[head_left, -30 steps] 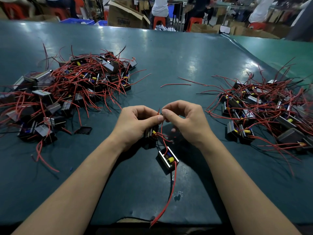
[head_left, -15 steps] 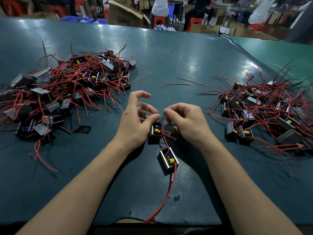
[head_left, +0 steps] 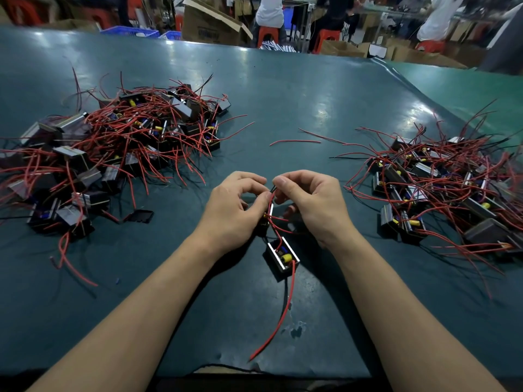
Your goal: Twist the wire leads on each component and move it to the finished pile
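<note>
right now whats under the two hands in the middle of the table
Between the left hand and right hand a small component shows partly, its red leads pinched by both. Most of its body is hidden by the hands.

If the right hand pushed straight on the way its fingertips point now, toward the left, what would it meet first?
Almost at once the left hand: the right hand faces it fingertip to fingertip, both pinching the red and black wire leads of the component between them. Beyond that, probably the left pile, though depth is unclear.
</note>
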### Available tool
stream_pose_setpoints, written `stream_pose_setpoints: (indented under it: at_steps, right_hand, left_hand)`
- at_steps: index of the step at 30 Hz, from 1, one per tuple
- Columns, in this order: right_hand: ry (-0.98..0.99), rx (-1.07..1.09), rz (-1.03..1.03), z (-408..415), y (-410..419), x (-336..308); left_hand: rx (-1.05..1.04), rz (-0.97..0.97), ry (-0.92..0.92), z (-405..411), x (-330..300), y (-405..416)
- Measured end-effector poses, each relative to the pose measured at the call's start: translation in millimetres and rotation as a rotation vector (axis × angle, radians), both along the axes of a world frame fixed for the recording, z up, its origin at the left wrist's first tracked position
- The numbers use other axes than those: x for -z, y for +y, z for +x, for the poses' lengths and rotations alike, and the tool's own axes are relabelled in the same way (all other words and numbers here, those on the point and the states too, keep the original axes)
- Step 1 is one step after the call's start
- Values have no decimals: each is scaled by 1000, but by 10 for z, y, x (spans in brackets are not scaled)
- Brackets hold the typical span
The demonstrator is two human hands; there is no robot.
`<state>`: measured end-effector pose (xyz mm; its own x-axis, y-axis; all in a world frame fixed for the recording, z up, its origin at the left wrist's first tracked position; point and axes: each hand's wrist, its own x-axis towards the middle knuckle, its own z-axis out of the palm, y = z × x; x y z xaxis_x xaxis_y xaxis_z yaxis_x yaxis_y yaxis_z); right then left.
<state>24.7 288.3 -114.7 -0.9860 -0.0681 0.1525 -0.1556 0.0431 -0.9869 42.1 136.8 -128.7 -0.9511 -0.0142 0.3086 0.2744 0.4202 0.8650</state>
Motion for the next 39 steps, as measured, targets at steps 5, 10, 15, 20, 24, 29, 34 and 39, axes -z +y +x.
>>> stream_pose_setpoints:
  at_steps: [5,10,15,20,24,29,34,39]
  right_hand:
    - [-7,-8,-10,-9,12,0]
    - [-56,50,-42,-15,19,-4]
    - [-6,54,36,1,-3,-8]
    - [-36,45,21,4,-1,-24]
    - [-19,34,50,5,21,-39]
    - [15,-1,95,20,9,-16]
    - [45,3,96,26,-5,2]
    - [85,33,124,36,-32,10]
  left_hand:
    - [-40,33,-6,-22,-19,2]
    - [-58,72,-20,-24,-24,-2]
    - [-60,14,-13,-21,-18,-12]
    - [-40,-20,2,-13,-14,-21]
    - [-24,29,-11,8,-24,-17]
    - [-24,98,38,46,-74,-18]
    - [-3,159,18,60,-101,-13]
    - [-21,169,-42,49,-103,-4]
